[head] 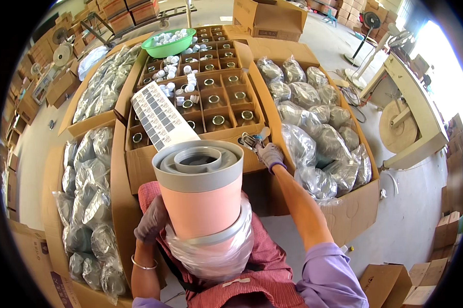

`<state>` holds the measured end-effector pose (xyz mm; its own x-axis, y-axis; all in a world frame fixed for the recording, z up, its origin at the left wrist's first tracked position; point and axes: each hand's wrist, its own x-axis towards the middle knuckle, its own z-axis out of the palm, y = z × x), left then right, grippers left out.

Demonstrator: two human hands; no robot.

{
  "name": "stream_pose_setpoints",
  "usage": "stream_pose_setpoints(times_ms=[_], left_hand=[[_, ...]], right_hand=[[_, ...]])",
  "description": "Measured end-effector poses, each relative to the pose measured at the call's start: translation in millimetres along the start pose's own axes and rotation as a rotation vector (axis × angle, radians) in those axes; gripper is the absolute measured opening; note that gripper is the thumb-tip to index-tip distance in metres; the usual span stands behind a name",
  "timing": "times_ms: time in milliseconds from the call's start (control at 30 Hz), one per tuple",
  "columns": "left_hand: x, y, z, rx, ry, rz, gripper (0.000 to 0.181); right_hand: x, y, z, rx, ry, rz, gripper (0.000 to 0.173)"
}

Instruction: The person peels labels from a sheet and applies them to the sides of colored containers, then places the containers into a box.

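Note:
In the lap stands a pink cylindrical container (202,208) with a grey ringed top, clear plastic bagging (212,258) bunched around its lower part. My gloved left hand (152,219) holds its left side, the fingers partly hidden behind it. My gloved right hand (270,154) reaches to the front right of a divided cardboard box (189,152). Its fingertips meet a shiny metal hand tool (250,141); whether they close around it is unclear. Metal-capped bottles (218,120) fill the box's compartments. Over its left side lies a sheet of printed labels (164,117).
White caps (168,71) lie on the dividers, and more fill a green basin (169,44) at the back. Cartons of plastic-wrapped goods flank me on the right (316,127) and left (94,215). Pedestal fans (370,23) and a machine frame (416,115) stand to the right.

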<state>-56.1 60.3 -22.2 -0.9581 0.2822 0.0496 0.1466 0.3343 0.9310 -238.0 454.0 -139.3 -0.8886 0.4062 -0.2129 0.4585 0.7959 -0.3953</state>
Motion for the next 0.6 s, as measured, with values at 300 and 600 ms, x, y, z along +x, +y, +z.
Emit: stream_pose_setpoints(times_ms=[300,600], left_hand=[[-79,121,46,-0.085,0.154,-0.219,0.085],[-75,119,96,0.1,0.107,0.2,0.035]], right_hand=[[-60,-14,-29,0.604,-0.094,-0.069,0.052],[-236,-82,-168,0.867,-0.563,-0.7,0.011]])
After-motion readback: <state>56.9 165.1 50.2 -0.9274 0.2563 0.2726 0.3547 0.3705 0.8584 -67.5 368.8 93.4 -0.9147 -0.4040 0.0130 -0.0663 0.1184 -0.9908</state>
